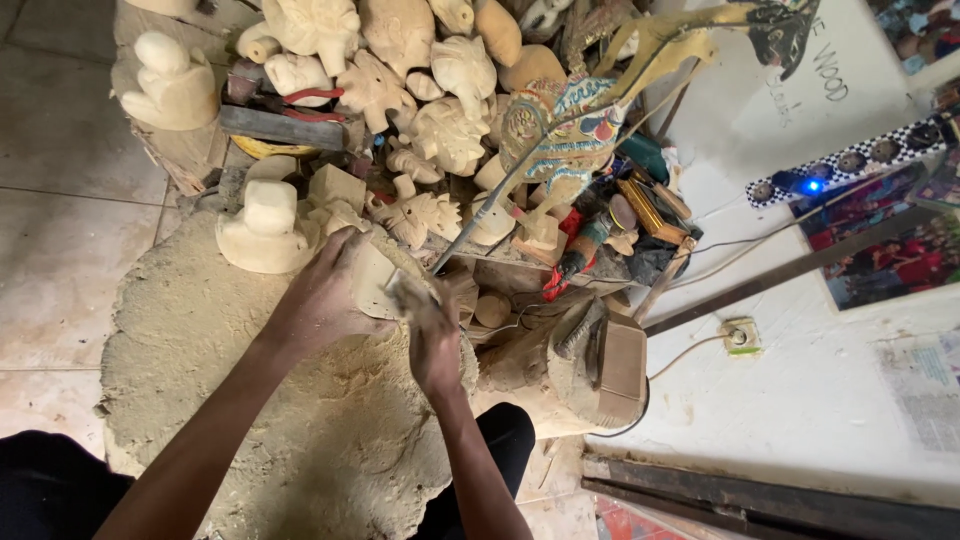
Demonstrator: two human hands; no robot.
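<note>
At the far edge of a rough, dust-caked stone slab (250,400) on the tiled floor, your left hand (325,290) clamps a pale, blocky piece of unpainted wood (375,283), while your right hand (432,335) closes around a small tool whose tip meets the block; the tool itself is mostly hidden. The block looks squared and roughed out, with no fine detail showing, so the carving appears early. Just beside it stands a pale roughed-out figure with a round base (262,232). Beyond, a heap of carved unpainted animal figures (400,70) and a painted flat puppet (570,130) appear further worked.
</note>
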